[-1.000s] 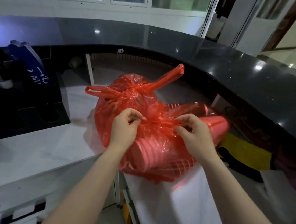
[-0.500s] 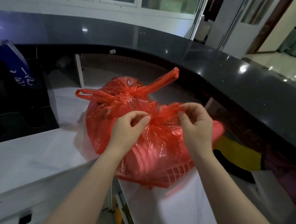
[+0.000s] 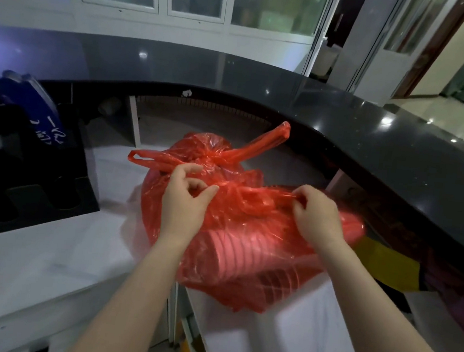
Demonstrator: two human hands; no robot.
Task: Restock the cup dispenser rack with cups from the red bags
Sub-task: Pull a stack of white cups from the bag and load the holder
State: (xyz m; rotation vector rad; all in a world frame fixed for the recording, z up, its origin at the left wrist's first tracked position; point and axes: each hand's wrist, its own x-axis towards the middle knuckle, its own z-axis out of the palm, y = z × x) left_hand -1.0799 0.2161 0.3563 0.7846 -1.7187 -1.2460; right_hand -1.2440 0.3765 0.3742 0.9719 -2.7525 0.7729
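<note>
Nearest, the left hand [image 3: 185, 199] and right hand [image 3: 316, 216] each had a grip pinched on the knotted handles of the front red bag [image 3: 247, 234], which lay on the white surface [image 3: 44, 265] with stacked red cups [image 3: 234, 250] inside. Behind it, a second red bag [image 3: 207, 150] was tied. Judging by this, restocking had barely begun: no cups were out. Farther left, the black dispenser rack [image 3: 38, 184] stood; white writing on a blue item [image 3: 46, 130] was unreadable.

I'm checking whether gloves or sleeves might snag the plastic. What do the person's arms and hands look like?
Both forearms are bare up to the frame edge, no sleeves showing. The left hand and right hand wear no gloves; no rings, watch or wristband are visible.
</note>
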